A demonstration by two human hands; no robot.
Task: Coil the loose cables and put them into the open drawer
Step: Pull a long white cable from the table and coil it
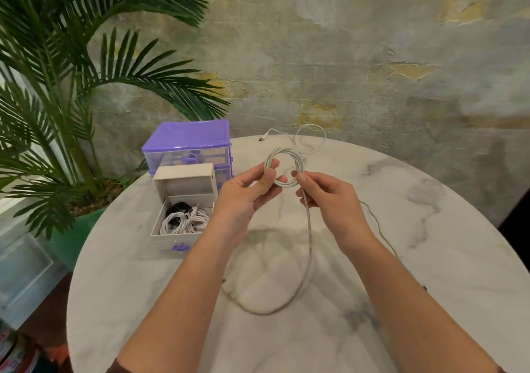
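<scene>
White cable [286,168] coil pinched by left hand [252,191], right hand [329,194]; open drawer [183,214] left of coil, seemingly half-full.

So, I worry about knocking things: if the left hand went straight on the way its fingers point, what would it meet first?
Probably the right hand: the left hand points right across the coil toward it, though depth is unclear.

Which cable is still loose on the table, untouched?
The thin white cable at the table's far edge; the hands are coiling another, and the rest lie coiled in the drawer.
</scene>
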